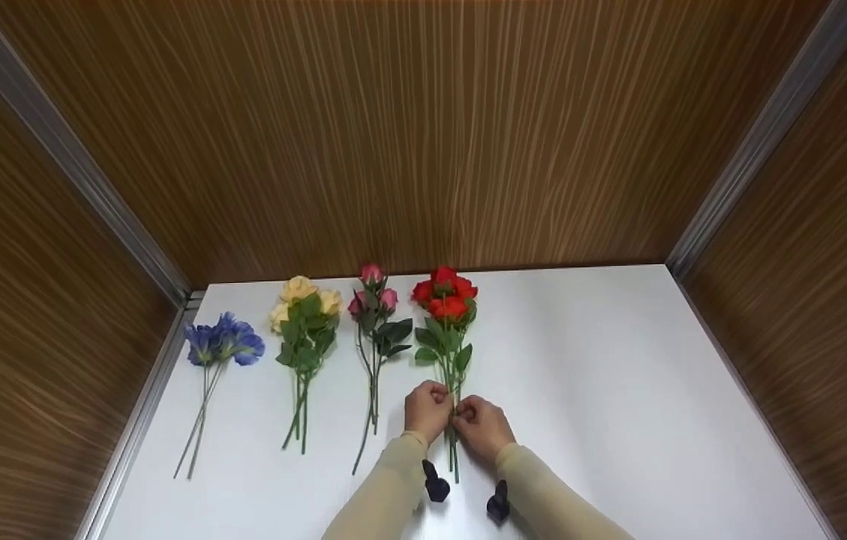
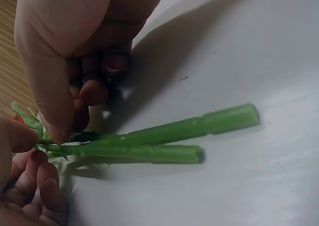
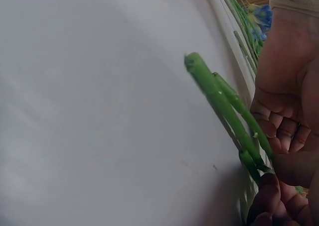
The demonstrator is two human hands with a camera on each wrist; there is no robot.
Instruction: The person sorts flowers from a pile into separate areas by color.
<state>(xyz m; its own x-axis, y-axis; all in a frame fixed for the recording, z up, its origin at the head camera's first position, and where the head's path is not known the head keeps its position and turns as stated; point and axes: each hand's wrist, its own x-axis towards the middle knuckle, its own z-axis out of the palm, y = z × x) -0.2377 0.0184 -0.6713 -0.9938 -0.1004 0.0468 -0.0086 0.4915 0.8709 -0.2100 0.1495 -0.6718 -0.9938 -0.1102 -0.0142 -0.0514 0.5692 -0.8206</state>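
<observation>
White table point(image 1: 618, 390), wood walls all round, and we're on the red roses point(image 1: 444, 294). Our left hand point(image 1: 428, 409) and right hand point(image 1: 480, 425) both pinch the green stems point(image 1: 454, 457) mid-length; better keep them parallel, gripped lightly and lying flat.

Two forearms in beige sleeves are extended forward and angled inward until the hands meet. The left hand point(image 1: 428, 409) is curled, thumb pressed toward bent fingers in a pinch. The right hand point(image 1: 482, 424) is likewise closed, its fingertips point(image 3: 271, 191) tucked under.
</observation>
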